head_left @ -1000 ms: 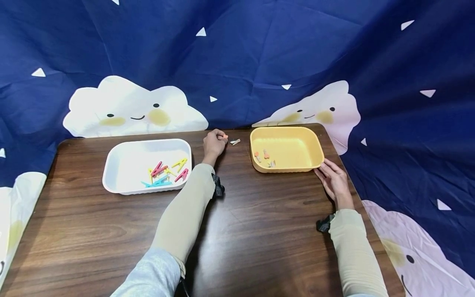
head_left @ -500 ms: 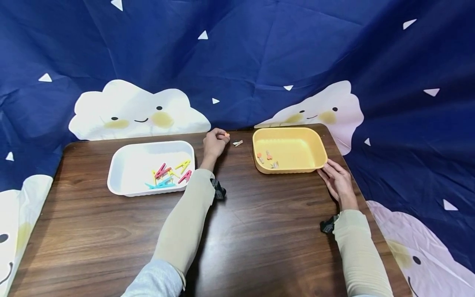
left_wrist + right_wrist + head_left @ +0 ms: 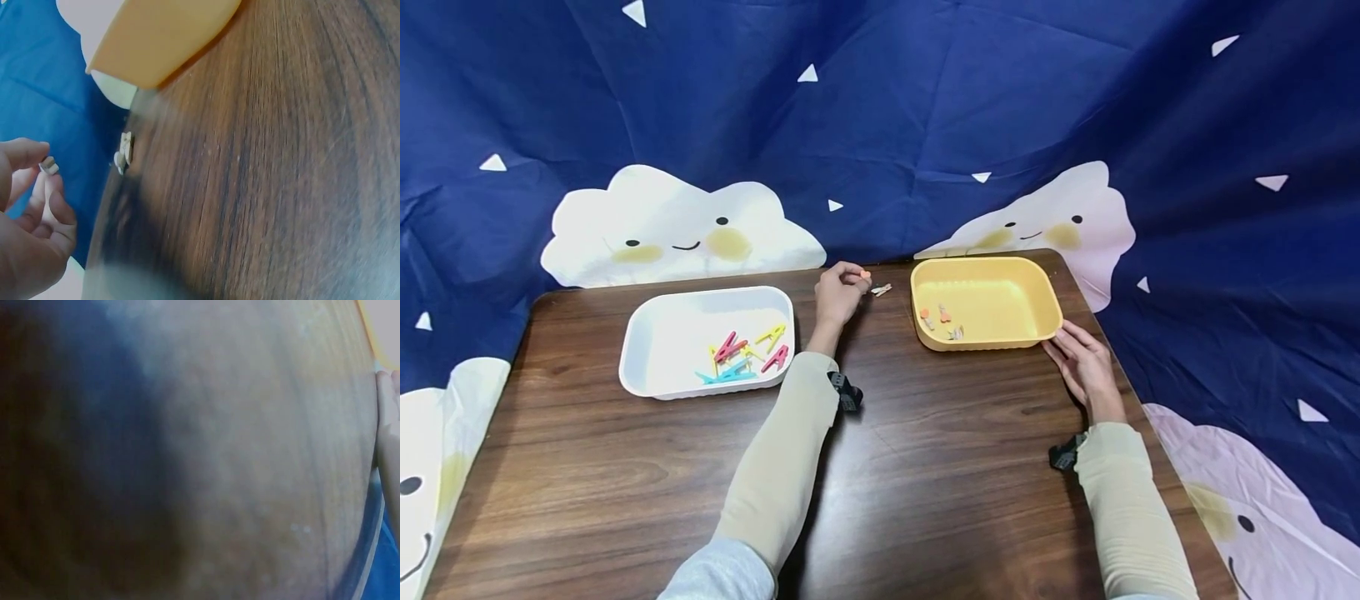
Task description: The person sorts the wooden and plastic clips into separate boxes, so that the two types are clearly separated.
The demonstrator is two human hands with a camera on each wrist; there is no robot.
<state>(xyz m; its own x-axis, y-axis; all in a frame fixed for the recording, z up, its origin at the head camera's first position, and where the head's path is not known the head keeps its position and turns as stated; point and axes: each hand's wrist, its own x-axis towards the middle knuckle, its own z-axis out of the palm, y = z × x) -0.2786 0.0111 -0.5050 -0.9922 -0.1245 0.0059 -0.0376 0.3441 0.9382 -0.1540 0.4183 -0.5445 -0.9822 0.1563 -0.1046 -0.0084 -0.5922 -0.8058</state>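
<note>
Between thumb and fingertips, my left hand [image 3: 838, 293] pinches a small wooden clothespin [image 3: 49, 165] with an orange heart on it, held above the table's back edge. Just right of that hand, another small wooden clothespin [image 3: 882, 290] lies on the table. Farther right stands a yellow tray [image 3: 992, 342], with several small clothespins [image 3: 944, 315] in its left part, some bearing orange hearts. My right hand [image 3: 1086, 367] touches the tray's near right corner with fairly straight fingers. In the right wrist view, only part of this hand shows at the right edge.
A white tray [image 3: 655, 333] stands on the left, holding several plastic clothespins [image 3: 730, 348] in red, yellow and blue. The brown wooden table [image 3: 925, 467] ends at a blue curtain [image 3: 880, 108] with cloud faces.
My left hand has shifted slightly right with the heart clothespin, nearer the one on the table. The right hand stays at the yellow tray's corner. The head view has shifted slightly.
</note>
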